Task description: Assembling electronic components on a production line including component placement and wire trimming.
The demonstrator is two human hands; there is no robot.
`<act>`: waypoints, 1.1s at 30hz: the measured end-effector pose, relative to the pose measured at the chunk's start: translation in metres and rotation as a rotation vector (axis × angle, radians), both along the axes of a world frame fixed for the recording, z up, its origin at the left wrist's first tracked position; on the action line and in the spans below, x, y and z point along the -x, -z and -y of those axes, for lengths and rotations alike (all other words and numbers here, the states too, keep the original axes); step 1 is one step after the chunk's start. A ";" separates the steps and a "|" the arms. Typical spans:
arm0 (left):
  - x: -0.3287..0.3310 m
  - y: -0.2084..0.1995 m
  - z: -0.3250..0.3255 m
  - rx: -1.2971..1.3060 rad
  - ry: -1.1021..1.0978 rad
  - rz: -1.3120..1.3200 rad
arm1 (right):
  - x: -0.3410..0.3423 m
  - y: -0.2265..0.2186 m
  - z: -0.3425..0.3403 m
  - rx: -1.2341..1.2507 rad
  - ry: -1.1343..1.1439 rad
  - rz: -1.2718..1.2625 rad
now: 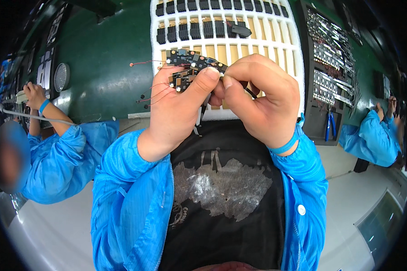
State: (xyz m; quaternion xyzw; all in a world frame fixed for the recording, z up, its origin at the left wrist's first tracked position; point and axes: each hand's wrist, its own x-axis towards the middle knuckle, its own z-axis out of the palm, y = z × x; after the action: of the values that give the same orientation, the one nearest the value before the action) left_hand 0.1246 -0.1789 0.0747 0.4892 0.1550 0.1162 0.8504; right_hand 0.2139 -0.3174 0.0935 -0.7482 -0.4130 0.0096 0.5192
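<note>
My left hand [172, 110] is closed around several small black circuit boards [182, 57], fanned out above the foam tray, with the thumb pressing on the front one. Thin red wires [147, 62] with small dark ends trail off their left side. My right hand [269, 99] meets it at the right end of the front board [208, 64], thumb and forefinger pinched together there. What lies between those fingertips is mostly hidden. Slim black and silver strips [202, 113] hang below the left palm; their kind is unclear.
Beyond my hands a white foam tray [301, 67] carries rows of black ribbed parts [195, 30], with one black piece [241, 30] lying askew. On the right, a dark tray [313, 83] of metallic strips adjoins blue-handled pliers [330, 125]. Co-workers in blue sit left [61, 158] and right [371, 140].
</note>
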 end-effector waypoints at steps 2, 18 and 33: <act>-0.001 0.000 0.000 -0.025 -0.003 0.004 | -0.001 0.001 0.000 0.007 0.011 0.005; -0.010 -0.002 -0.019 -0.011 0.178 -0.037 | -0.018 -0.008 0.003 0.013 -0.170 -0.355; -0.009 0.004 -0.048 -0.033 0.320 -0.015 | -0.035 -0.026 -0.015 0.190 -0.424 -0.847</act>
State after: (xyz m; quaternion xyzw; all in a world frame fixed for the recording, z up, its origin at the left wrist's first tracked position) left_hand 0.1338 -0.1304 0.0709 0.5223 0.0793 -0.0220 0.8488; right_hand 0.2492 -0.3019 0.1190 -0.6219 -0.3058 0.4569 0.5577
